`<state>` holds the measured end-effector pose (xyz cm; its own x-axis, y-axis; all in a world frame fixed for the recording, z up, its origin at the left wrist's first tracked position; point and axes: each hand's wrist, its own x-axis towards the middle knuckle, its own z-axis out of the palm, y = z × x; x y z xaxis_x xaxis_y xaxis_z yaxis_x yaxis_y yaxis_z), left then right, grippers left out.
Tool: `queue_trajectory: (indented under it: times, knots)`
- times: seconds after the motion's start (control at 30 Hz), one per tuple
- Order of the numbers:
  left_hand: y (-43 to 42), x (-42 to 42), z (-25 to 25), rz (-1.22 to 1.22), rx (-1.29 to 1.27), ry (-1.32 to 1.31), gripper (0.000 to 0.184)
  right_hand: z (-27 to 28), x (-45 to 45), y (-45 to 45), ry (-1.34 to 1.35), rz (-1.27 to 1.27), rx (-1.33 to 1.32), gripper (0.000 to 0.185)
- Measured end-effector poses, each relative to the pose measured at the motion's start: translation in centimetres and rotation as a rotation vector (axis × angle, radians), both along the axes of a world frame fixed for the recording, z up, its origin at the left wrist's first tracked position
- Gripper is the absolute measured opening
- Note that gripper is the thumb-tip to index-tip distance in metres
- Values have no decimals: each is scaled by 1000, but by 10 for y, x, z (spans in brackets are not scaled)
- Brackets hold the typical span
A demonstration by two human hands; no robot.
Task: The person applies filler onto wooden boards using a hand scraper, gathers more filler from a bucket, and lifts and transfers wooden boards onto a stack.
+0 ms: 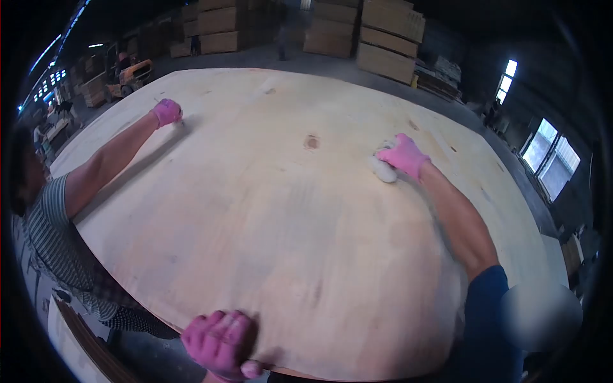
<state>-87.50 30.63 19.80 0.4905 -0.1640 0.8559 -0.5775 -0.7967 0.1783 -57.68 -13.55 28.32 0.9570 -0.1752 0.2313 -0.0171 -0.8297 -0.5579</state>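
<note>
A large pale plywood sheet [268,210] with several knots spreads out in front of me. My right hand [405,157], in a pink glove, is closed around a rounded whitish pad [384,170] against the sheet's surface, right of the middle. The pad's exact kind does not show. Down at the near edge, my left hand [220,341], also pink-gloved, is curled closed with its knuckles up. Whatever it may hold is hidden beneath the fingers.
At the left, a co-worker in a striped sleeve [48,217] reaches over the sheet; their pink-gloved hand [168,113] holds something thin. Behind are stacked boards [389,41] and an orange forklift [133,75]. Windows [550,156] are at the right.
</note>
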Motion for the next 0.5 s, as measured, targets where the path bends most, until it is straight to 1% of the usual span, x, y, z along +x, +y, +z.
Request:
queue_trajectory:
  times: [0.03, 0.07, 0.1, 0.13, 0.17, 0.27, 0.37, 0.43, 0.5]
  knots:
    - [-11, 4, 3, 19, 25, -35, 64, -5, 32, 7, -43, 30, 95, 47]
    - [-12, 6, 24, -65, 65, 42, 49, -12, 73, 13, -9, 122, 206, 47]
    - [-20, 13, 28, -40, 78, 23, 55, -13, 111, 24, 28, 214, 316, 47]
    - [-30, 21, 27, -18, 90, 10, 63, 0, 134, 44, 35, 205, 166, 55]
    - [-38, 27, 22, -29, 80, 13, 63, 7, 146, 63, 49, 193, 20, 64]
    - [-56, 48, 5, -58, 77, 10, 62, 4, 158, 87, -86, 130, -477, 60]
    - [-76, 63, 2, -102, 76, 11, 59, -7, 130, 49, -173, 207, -523, 49]
    - [-90, 72, -1, -98, 56, 18, 59, 4, 81, 32, 33, 252, -340, 39]
    - [-104, 86, -2, -98, 64, 11, 60, 16, 24, -7, 297, 463, 158, 27]
